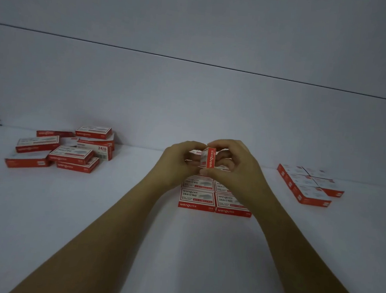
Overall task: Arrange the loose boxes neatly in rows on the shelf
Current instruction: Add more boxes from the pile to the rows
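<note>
Head view, single frame. I see both arms reaching forward over the white shelf. The left hand and right hand meet at mid-frame around one red-and-white box. This box stands on end, red side with the "wengu" print toward the camera, and is lifted clear of the shelf. The right-hand fingers curl over its top, with the thumb under its lower end. The left-hand fingers curl in against its left side, so both hands are clamped on it. How far the left grip wraps behind I cannot tell. Directly below the hands lies a tidy block of centre boxes, flat, edges touching, in two columns. Its far rows are hidden by the hands. A jumbled pile of loose boxes sits far left, some overlapping and tilted. At the right, well apart, is a second neat group of boxes set at an angle. A grey back panel stands behind the shelf.
</note>
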The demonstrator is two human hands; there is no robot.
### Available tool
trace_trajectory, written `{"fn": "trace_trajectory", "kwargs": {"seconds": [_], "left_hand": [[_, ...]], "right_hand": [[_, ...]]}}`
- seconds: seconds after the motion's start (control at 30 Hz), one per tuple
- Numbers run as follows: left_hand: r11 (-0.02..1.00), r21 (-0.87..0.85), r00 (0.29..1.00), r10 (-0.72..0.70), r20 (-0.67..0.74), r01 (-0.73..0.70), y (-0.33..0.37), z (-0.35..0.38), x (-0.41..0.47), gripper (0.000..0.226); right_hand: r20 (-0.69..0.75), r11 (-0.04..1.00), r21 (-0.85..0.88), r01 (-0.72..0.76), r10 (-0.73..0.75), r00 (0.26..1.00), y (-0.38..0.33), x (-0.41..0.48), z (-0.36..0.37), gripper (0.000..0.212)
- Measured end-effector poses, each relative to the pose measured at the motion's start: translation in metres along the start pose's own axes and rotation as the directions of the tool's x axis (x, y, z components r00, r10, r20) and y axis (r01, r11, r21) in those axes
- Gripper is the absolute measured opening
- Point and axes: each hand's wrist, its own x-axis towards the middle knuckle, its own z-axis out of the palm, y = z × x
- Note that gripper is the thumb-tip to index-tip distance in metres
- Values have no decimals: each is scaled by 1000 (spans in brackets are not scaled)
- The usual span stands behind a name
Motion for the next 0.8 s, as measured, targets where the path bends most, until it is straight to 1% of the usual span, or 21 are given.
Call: {"fn": "trace_trajectory", "kwargs": {"seconds": [0.07,0.2,0.33,0.43,0.53,0.7,0.8], "left_hand": [[1000,-11,1000,9,12,-9,0,-1,0,37],[1000,-12,1000,2,-7,-2,-1,-4,2,36],[1000,31,998,1,-63,1,0,-9,2,37],[997,71,996,43,-79,-37,6,-9,-1,38],[992,84,993,99,-69,-93,12,-6,-5,40],[986,111,991,130,-27,-126,20,-3,-9,40],[985,108,990,136,-27,-133,21,-3,-9,41]], "right_hand": [[-3,1000,-29,8,-8,1000,0,0,1,46],[-13,1000,-20,-2,2,1000,1,1,-4,42],[-46,994,-53,-99,97,994,7,3,-14,38],[-56,980,-75,-187,183,982,14,3,-17,36],[-38,966,-97,-241,238,971,18,3,-17,38],[9,956,-173,-235,240,971,22,2,-14,43],[14,956,-176,-234,241,971,23,1,-14,43]]}}
